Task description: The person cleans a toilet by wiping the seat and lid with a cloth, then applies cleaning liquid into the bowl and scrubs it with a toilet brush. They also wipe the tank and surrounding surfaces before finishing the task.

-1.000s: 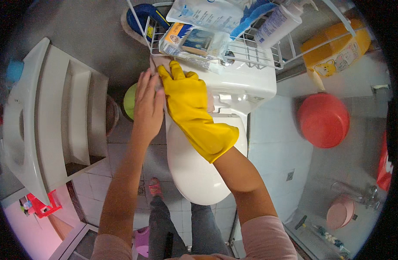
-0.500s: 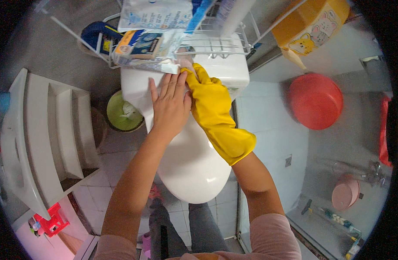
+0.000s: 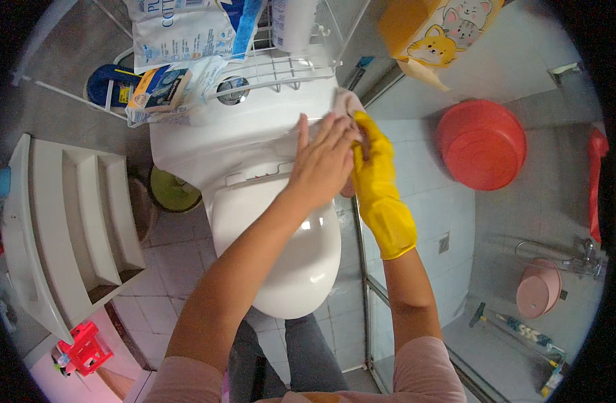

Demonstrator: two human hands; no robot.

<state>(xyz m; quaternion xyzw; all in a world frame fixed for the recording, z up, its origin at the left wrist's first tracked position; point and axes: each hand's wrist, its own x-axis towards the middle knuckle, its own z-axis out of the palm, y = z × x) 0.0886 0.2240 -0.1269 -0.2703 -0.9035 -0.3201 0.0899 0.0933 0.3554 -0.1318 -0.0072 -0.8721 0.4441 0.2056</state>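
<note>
My right hand [image 3: 378,181], in a yellow rubber glove, presses a pale pink cloth [image 3: 348,102] against the right end of the white toilet tank [image 3: 187,144]. Bare, my left hand [image 3: 321,164] has its fingers stretched out, their tips at the cloth and beside the gloved fingers. Part of the cloth is hidden by both hands. Below my left forearm, the toilet lid [image 3: 281,292] is down. A round metal flush button [image 3: 233,90] shows on top of the tank.
Over the tank hangs a white wire rack [image 3: 274,77] with packets and a bottle. A yellow box [image 3: 425,40] with cartoon animals is at upper right. A red basin [image 3: 482,144] is beyond the glass partition's frame [image 3: 378,295]. At left are a green bin [image 3: 175,191] and white shelves [image 3: 100,215].
Both hands have moved right along the tank with the cloth, from near the middle to its right end. The view has shifted, and the flush button now shows fully.
</note>
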